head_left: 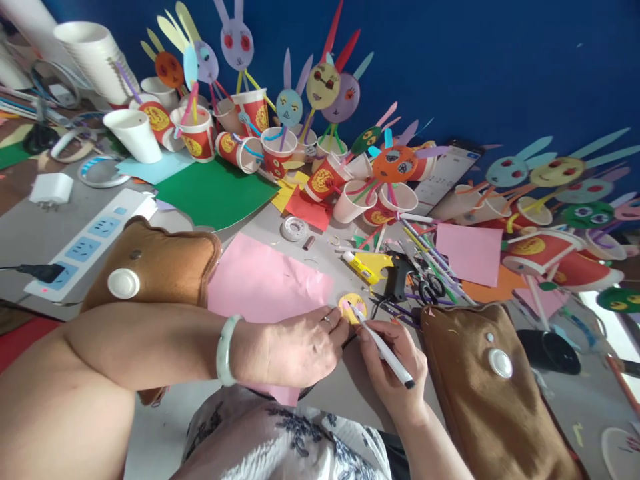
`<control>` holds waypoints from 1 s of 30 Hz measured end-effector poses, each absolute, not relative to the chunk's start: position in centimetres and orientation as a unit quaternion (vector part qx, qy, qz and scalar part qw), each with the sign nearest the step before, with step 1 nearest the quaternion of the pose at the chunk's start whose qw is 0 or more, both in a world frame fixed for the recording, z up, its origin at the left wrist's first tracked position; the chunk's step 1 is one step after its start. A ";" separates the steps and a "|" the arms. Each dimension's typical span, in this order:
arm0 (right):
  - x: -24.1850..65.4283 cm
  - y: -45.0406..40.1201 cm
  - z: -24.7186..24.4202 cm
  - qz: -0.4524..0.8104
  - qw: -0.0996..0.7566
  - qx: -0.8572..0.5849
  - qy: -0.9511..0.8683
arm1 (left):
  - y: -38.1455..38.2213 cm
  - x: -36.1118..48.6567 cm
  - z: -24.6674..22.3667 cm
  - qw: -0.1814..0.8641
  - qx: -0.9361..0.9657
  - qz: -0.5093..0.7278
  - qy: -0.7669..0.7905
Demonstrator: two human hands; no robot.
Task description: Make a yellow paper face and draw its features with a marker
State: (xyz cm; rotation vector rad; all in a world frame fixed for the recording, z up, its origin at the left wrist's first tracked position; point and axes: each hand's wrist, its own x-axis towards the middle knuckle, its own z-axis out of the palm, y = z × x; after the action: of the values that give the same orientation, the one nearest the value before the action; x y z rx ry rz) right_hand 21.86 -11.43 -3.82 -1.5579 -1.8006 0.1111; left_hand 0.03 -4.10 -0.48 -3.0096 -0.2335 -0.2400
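Handicraft workspace: a grey tabletop (30, 223) before a flat dark blue backdrop (450, 73), crowded with red-and-white paper cups (253, 110) bearing round, long-eared paper faces (237, 43), a yellow glue stick (362, 269), black-handled scissors (431, 289) and a slim white marker (387, 351)

Grey table (35, 227), white power strip (93, 235) at nine o'clock, pink sheet (265, 283) at eight, brown cushion (475, 387) at four

yellow disc (359, 303): partly behind pen (386, 352) | phone (455, 167): partly behind cups (459, 203) | white disc (620, 457): cut by right edge

One held marker (394, 363), two pouches (480, 380), one phone (456, 164).
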 end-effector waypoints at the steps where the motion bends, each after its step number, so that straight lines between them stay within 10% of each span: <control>1: 21.9 -11.4 -3.8 0.043 0.369 -0.607 -0.703 | -4.1 0.0 -0.3 0.058 -0.992 -0.080 -0.076; 30: 21.3 -10.9 -3.2 0.072 0.366 -0.560 -0.740 | -3.8 -0.3 0.1 0.052 -0.993 -0.085 -0.060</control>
State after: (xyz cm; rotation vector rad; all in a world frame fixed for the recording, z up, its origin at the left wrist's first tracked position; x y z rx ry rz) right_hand 21.31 -10.95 -3.18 -1.4393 -1.9023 0.1851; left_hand -0.33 -3.82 0.08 -3.0217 -0.1811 -0.2576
